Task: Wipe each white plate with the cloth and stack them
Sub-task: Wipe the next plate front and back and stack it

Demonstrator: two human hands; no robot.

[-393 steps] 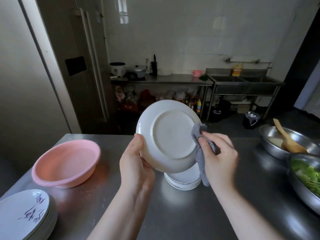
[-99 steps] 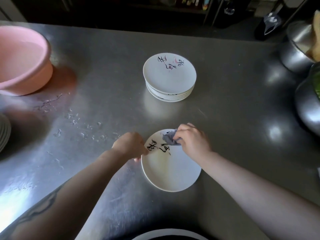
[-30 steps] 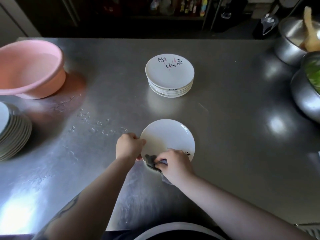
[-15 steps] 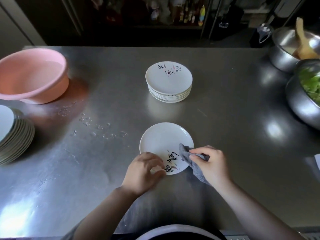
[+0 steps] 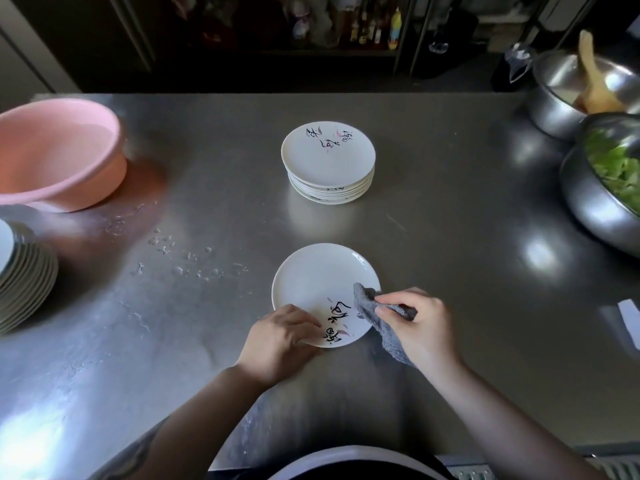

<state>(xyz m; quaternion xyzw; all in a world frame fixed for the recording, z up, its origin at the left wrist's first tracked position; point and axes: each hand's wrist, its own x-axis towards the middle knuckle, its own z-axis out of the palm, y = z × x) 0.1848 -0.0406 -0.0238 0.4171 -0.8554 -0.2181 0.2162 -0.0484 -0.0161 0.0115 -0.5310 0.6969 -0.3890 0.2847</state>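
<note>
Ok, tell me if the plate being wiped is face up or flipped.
Face up: the plate lies flat on the table, its painted inner side showing.

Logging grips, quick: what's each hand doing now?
Left hand: grips the plate's near rim.
Right hand: pinches the cloth at the plate's right edge.

1. The single plate (image 5: 320, 282) lying flat on the counter (image 5: 450, 237) carries black brush-style characters with small pink strokes, near its edge closest to the person; the characters cannot be made out.
2. The top plate of the stack (image 5: 328, 154) farther back bears the same kind of black brush characters with pink marks, along its far side; these cannot be read either.
3. Bottles on the dark shelf (image 5: 367, 29) beyond the counter are too small and dim for any label to be read.
</note>
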